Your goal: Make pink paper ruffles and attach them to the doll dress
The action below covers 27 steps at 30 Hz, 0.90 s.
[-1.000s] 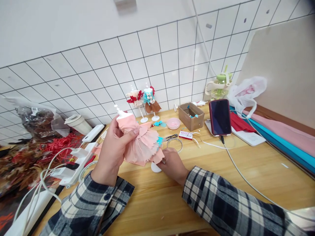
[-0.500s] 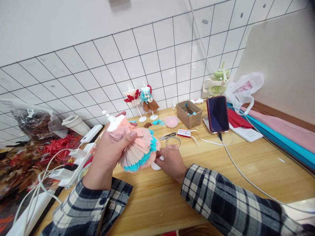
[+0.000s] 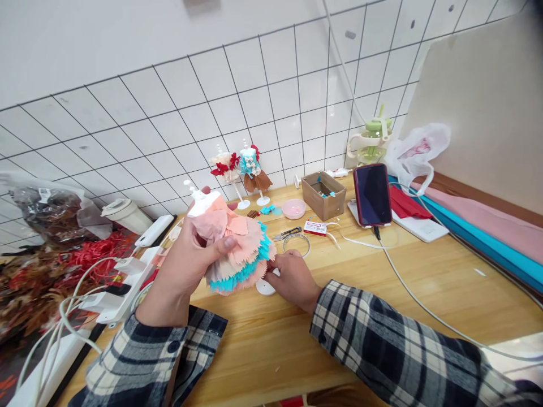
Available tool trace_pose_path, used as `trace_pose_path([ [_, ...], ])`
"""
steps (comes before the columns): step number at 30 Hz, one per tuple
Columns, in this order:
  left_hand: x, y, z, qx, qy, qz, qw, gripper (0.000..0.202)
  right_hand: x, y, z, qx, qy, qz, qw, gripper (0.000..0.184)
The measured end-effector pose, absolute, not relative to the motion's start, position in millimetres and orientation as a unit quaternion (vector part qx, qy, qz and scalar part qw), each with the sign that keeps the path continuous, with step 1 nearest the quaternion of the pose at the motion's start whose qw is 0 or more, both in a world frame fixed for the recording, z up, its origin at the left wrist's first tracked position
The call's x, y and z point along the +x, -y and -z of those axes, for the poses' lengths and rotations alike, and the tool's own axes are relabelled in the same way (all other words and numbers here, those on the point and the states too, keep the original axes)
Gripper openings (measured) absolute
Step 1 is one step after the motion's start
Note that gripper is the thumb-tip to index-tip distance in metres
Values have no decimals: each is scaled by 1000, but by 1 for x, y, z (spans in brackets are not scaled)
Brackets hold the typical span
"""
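My left hand (image 3: 189, 263) is closed round a small white mannequin dressed in a pink paper dress (image 3: 231, 243) with a teal fringe under the skirt, held tilted above the wooden table (image 3: 382, 294). My right hand (image 3: 292, 277) rests on the table just right of the skirt's hem, fingers curled at the mannequin's round white base (image 3: 265, 287). What those fingers pinch is hidden behind the skirt.
Two dressed mini mannequins (image 3: 241, 169) stand by the tiled wall. A pink dish (image 3: 293, 208), scissors (image 3: 287, 232), a clear ring (image 3: 296, 243), a cardboard box (image 3: 323, 195) and a propped phone (image 3: 373, 194) with a cable lie behind. A power strip (image 3: 123, 285) and red fibres (image 3: 97, 251) crowd the left.
My left hand has turned and tipped the dress, so its teal underlayer now shows. My right hand stayed by the hem and base.
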State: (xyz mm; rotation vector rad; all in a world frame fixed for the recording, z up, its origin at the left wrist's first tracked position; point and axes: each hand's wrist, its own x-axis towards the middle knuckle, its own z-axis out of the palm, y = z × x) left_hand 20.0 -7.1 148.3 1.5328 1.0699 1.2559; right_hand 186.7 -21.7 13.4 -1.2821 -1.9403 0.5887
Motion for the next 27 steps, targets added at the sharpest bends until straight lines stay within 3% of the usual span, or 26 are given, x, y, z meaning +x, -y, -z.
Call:
trace_pose_path([
  [11,19,5,-141,608,-425,-474,475,71,188,19,-10,-501,744,-233,376,9],
  [17,21,7,-147,568,-397,-580,429,39,189,19,-13,-518,741,-218,366,11],
  [23,19,7,-145,579,-427,-572,395,41,189,20,-16,-527,759,-200,326,16],
  [27,16,3,-139,588,-425,-573,382,43,189,19,-15,-524,746,-226,342,13],
])
